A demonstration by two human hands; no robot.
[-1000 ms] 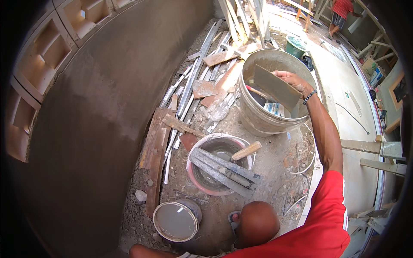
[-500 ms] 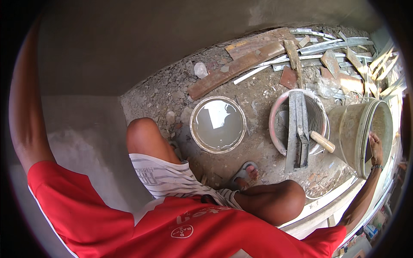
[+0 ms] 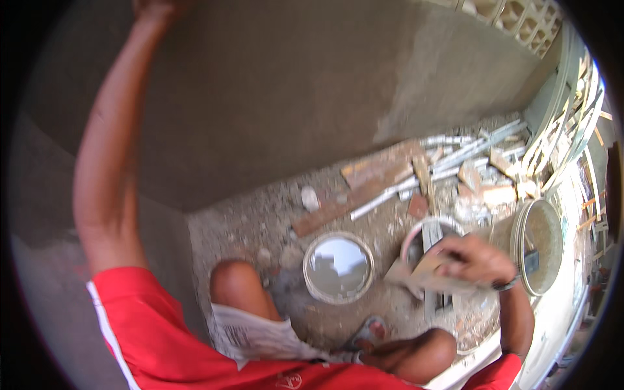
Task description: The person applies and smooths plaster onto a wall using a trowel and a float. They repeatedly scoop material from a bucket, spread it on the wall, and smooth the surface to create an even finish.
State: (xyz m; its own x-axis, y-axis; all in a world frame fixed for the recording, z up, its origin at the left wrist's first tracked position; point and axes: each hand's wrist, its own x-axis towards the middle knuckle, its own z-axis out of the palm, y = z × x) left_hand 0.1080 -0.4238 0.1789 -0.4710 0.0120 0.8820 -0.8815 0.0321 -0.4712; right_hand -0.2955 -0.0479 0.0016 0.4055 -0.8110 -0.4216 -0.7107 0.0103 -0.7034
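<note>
My right hand [image 3: 480,261] is closed around a trowel [image 3: 404,275], smeared by motion. It passes above a pinkish-rimmed bucket [image 3: 407,246], across which long grey metal tools [image 3: 430,235] lie. My left arm reaches up along the grey wall; the left hand [image 3: 156,8] is cut off by the top edge, its fingers hidden. Between my legs and the rubble stands a round bucket of cloudy water [image 3: 338,268], reflecting light. On the right, a large pale bucket [image 3: 558,250] has its mouth turned sideways, with a dark object [image 3: 532,261] inside.
Grey plastered wall [image 3: 279,97] rises ahead and on the left. Along its foot lie a wooden plank [image 3: 338,207], white and metal strips [image 3: 448,162] and broken tile [image 3: 418,205]. Rubble covers the ground. Perforated blocks [image 3: 520,23] show at the upper right.
My right hand has left the pale bucket's rim and moved left, now with a trowel in it. My left arm has swung up and rightward. The view has tilted up toward the wall.
</note>
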